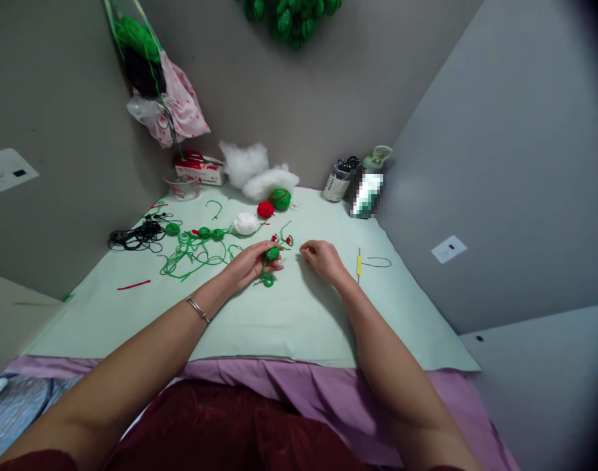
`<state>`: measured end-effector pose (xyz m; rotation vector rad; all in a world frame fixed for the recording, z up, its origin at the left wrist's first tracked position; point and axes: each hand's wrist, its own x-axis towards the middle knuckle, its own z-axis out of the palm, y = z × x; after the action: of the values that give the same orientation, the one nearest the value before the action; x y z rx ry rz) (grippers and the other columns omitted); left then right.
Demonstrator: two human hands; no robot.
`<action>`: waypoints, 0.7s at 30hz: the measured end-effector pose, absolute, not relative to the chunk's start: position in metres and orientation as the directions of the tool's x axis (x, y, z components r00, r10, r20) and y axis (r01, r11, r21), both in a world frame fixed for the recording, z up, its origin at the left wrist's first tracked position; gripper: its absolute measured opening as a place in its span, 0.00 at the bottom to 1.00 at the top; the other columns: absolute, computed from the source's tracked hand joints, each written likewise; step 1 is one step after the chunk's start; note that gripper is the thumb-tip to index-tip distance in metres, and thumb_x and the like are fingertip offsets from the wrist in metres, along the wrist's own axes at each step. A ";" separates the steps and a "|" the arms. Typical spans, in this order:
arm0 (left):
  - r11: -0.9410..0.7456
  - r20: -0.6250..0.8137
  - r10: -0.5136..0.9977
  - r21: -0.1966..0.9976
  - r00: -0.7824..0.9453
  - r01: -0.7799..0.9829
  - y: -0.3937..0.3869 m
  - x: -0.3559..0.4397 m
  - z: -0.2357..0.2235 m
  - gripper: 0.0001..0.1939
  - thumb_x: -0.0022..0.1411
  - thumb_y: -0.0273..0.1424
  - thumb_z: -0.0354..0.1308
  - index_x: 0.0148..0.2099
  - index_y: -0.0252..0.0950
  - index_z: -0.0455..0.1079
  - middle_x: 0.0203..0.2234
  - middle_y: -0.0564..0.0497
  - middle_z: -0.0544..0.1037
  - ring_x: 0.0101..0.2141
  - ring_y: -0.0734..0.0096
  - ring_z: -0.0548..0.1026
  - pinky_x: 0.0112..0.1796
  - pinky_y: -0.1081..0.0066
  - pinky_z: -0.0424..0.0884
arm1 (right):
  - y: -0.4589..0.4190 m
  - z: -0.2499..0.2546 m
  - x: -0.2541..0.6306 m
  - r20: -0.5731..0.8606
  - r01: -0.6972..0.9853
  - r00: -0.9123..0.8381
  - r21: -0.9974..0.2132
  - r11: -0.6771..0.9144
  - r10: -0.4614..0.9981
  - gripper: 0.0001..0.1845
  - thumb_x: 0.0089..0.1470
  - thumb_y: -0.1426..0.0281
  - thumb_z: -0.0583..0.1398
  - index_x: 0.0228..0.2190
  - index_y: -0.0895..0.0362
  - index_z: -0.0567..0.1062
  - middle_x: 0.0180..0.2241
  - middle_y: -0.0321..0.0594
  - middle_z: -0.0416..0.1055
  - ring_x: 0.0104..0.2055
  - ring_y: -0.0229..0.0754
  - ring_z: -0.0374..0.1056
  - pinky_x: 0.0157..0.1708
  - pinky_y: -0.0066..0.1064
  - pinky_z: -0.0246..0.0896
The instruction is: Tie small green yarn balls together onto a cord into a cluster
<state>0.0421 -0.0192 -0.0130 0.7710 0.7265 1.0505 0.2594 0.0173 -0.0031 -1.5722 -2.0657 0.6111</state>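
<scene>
My left hand point(254, 264) is closed around a small green crocheted piece point(272, 254), and a curled green tail point(267, 280) hangs below it. To its right, my right hand point(321, 260) is raised with thumb and fingertips pinched together; whatever is between them is too small to make out. Just beyond the left fingers lie two little red, white and green crocheted pieces point(290, 241) with loose green yarn ends. A yellow-handled crochet hook point(358, 265) rests on the table right of my right hand, beside a dark wire loop point(379, 261).
Tangled green yarn point(193, 256), black cord point(139, 235) and a red strip point(133, 285) lie at left. White point(245, 224), red point(265, 209) and green point(280, 198) yarn balls sit before white stuffing point(250, 171). A pen cup point(335, 184) and bottle point(369, 190) stand back right.
</scene>
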 end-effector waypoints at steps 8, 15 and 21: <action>0.295 -0.140 0.921 0.860 0.364 -0.416 -0.022 0.045 -0.013 0.08 0.67 0.30 0.56 0.41 0.29 0.72 0.35 0.45 0.77 0.26 0.75 0.76 0.34 0.73 0.78 | 0.006 0.013 0.253 0.090 0.460 -0.398 -0.842 0.283 0.913 0.19 0.60 0.61 0.59 0.49 0.55 0.76 0.42 0.44 0.77 0.32 0.40 0.69 0.34 0.32 0.60; 0.274 -0.104 0.916 0.867 0.388 -0.417 -0.024 0.042 -0.011 0.06 0.67 0.30 0.57 0.45 0.34 0.69 0.35 0.48 0.78 0.26 0.76 0.77 0.37 0.68 0.80 | 0.003 0.018 0.256 -0.044 0.284 -0.559 -0.949 0.141 0.828 0.18 0.57 0.56 0.62 0.27 0.58 0.77 0.23 0.33 0.65 0.27 0.35 0.57 0.28 0.29 0.51; 0.334 -0.121 0.880 0.846 0.460 -0.416 -0.028 0.049 -0.008 0.08 0.66 0.30 0.61 0.45 0.33 0.70 0.36 0.46 0.78 0.33 0.70 0.80 0.41 0.66 0.81 | 0.006 0.010 0.242 0.030 -0.246 -0.459 -0.965 -0.094 0.888 0.17 0.54 0.58 0.65 0.23 0.57 0.72 0.38 0.41 0.75 0.39 0.40 0.67 0.35 0.29 0.62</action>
<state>0.0491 -0.0283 -0.0078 0.8472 0.6480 0.9276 0.2420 0.0059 0.0095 -0.7660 -1.3157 1.6875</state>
